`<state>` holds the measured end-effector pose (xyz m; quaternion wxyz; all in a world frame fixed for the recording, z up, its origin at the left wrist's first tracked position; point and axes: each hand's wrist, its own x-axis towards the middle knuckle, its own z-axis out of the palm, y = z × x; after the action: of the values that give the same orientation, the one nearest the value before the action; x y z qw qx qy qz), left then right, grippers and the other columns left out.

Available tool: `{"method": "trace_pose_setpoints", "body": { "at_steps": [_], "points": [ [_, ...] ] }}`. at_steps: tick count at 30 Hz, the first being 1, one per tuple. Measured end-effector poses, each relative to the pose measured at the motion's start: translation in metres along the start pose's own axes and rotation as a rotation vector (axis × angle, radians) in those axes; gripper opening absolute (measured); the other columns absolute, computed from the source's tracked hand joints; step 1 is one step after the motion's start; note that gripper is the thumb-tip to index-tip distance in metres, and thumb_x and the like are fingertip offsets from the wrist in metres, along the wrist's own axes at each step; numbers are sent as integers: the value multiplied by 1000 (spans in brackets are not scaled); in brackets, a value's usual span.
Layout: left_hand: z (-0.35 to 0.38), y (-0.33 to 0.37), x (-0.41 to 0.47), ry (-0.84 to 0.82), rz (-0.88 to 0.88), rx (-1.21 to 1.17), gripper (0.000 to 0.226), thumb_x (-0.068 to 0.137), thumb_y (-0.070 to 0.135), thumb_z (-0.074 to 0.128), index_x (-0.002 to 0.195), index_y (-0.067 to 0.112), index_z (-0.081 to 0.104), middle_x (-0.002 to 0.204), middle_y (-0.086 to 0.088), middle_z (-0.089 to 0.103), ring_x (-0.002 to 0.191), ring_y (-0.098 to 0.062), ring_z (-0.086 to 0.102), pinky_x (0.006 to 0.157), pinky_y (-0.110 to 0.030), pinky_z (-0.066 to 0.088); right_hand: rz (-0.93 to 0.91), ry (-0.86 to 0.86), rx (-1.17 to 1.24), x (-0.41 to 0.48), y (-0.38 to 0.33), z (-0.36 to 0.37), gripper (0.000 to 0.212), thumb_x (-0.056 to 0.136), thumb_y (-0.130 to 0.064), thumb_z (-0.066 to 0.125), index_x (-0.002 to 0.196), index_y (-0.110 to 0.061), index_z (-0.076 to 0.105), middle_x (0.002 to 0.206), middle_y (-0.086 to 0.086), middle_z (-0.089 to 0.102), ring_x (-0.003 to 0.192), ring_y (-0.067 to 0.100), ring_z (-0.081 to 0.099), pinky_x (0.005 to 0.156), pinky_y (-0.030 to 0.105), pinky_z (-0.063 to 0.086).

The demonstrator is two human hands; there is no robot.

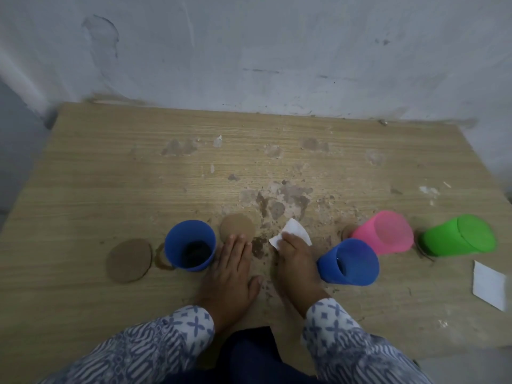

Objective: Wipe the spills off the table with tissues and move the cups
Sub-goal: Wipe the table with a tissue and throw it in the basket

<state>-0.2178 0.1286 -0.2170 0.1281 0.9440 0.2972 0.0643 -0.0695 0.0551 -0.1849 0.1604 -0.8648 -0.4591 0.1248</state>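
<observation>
Left hand (232, 267): flat on the table (110, 167), palm down, fingers straight and close together, holding nothing. The fingertips reach the near edge of a round brown coaster (237, 227).

Right hand (293, 256): fingers bent over a white tissue (291, 231), pressing it onto the table. The far corner of the tissue sticks out beyond the fingertips.

Spill (277, 200): brown stains and specks lie just ahead of both hands. A darker patch sits in the gap between the hands, touching the near edge of the tissue.

Cups:
- First blue cup (190, 245): upright, just left of the left hand, close beside its fingers, dark liquid inside.
- Second blue cup (349, 261): just right of the right hand, against the wrist side.
- Pink cup (385, 235): right of the second blue cup and slightly farther away.
- Green cup (460, 235): farthest right, well apart from both hands.

Other items: a second coaster (129, 260) lies left of the first blue cup, with a ring-shaped stain between them. A spare tissue (489, 285) lies flat, far right of the right hand
</observation>
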Motion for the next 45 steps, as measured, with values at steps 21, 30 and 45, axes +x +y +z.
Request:
{"method": "trace_pose_setpoints", "body": {
  "at_steps": [21, 30, 45],
  "points": [
    [-2, 1, 0, 29, 13, -11, 65, 87, 46, 40, 134, 3, 49, 143, -16, 45, 138, -27, 26, 113, -39, 11, 27, -32, -44, -12, -4, 2, 42, 91, -14, 46, 132, -12, 46, 140, 12, 38, 127, 32, 35, 108, 40, 28],
    [-1, 0, 0, 46, 9, -24, 65, 86, 44, 41, 138, 4, 40, 144, -16, 44, 138, -28, 26, 114, -38, 11, -178, -58, 54, 7, -20, 5, 24, 54, -2, 78, 62, -18, 62, 69, 1, 63, 68, 22, 58, 73, 27, 44],
    [-6, 3, 0, 57, 2, -47, 65, 89, 46, 38, 134, 1, 50, 142, -17, 47, 137, -30, 31, 115, -37, 11, -215, -43, 35, -5, -14, 5, 17, 58, -9, 79, 69, -16, 68, 73, 2, 66, 67, 18, 60, 67, 19, 40]
  ]
}}
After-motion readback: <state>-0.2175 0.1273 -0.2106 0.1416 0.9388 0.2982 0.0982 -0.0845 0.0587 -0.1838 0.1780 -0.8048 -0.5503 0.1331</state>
